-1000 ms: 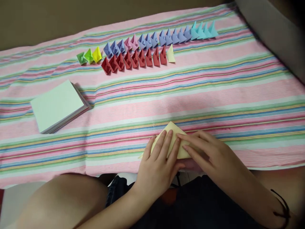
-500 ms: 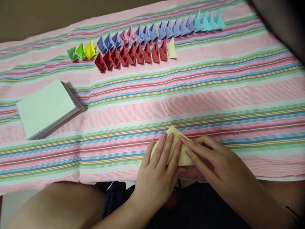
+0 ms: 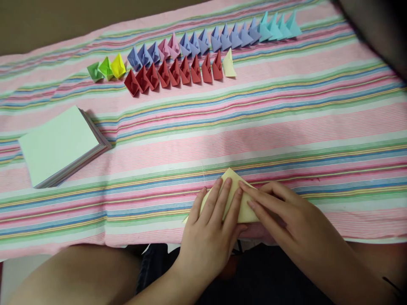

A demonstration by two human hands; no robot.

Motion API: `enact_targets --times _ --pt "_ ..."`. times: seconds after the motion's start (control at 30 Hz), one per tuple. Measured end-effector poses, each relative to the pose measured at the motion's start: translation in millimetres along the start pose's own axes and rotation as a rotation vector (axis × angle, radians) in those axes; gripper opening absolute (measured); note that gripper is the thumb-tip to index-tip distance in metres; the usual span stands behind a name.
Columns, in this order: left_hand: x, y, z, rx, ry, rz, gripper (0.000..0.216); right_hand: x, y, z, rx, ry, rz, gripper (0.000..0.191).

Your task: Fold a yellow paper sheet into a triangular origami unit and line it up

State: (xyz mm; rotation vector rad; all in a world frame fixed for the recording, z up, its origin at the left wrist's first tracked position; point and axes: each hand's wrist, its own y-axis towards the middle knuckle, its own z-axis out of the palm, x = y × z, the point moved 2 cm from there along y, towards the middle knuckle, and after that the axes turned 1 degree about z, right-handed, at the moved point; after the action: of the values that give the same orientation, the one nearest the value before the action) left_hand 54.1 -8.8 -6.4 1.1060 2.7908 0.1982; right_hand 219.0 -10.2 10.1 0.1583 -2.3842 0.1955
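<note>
A piece of pale yellow folded paper [image 3: 251,214] lies near the front edge of the striped cloth, its point facing away from me. My left hand [image 3: 211,220] rests flat on it, with the fingers spread across its middle. From the right, my right hand [image 3: 286,212] touches the paper's sloping side with two outstretched fingertips; its other fingers bend away above the cloth. Part of the paper is hidden beneath my hands.
A thick stack of paper [image 3: 60,144], light green on top, sits at the left. Toward the back stand rows of small folded paper boats: red [image 3: 174,73], blue-violet [image 3: 225,38], turquoise [image 3: 276,27], green and yellow [image 3: 118,67]. One pale yellow piece [image 3: 229,64] ends the red row.
My hands and the folded paper hold almost the same position. The view has shifted very slightly.
</note>
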Motion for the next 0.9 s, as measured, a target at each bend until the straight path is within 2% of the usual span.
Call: enact_targets --times 0.63,0.9 --pt "1 2 -2 0.004 0.014 0.010 0.050 0 1 1 0.005 -0.010 -0.002 0.037" --pt "4 9 -13 0.034 -0.076 0.004 0.058 6 4 -1 -0.135 -0.125 -0.092 0.034"
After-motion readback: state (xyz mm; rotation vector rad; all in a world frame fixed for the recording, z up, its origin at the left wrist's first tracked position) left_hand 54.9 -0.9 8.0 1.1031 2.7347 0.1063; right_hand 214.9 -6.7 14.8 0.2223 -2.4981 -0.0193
